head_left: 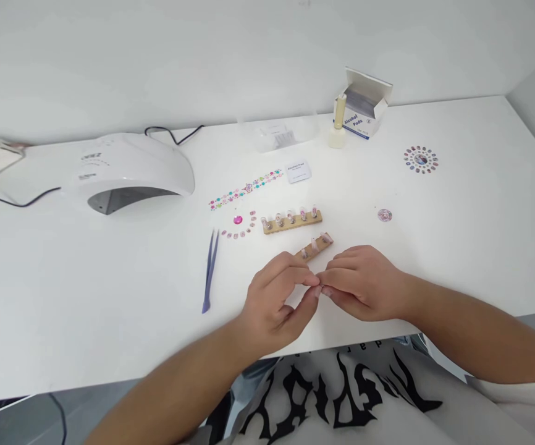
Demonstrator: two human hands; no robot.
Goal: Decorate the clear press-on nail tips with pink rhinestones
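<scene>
My left hand and my right hand meet fingertip to fingertip near the table's front edge. Both are closed in a pinch, and whatever lies between the fingers is too small and covered to name. Just beyond them is a wooden nail-tip stand, partly hidden by my left hand, with a few decorated nail tips on it. Behind that, a second wooden stand carries several decorated nail tips upright. Blue tweezers lie to the left of my left hand.
On the left stands a white nail lamp with a black cord. Flower stickers, a pink gem, an alcohol pad packet, a bottle and an alcohol pads box lie farther back. Sticker rounds are at right.
</scene>
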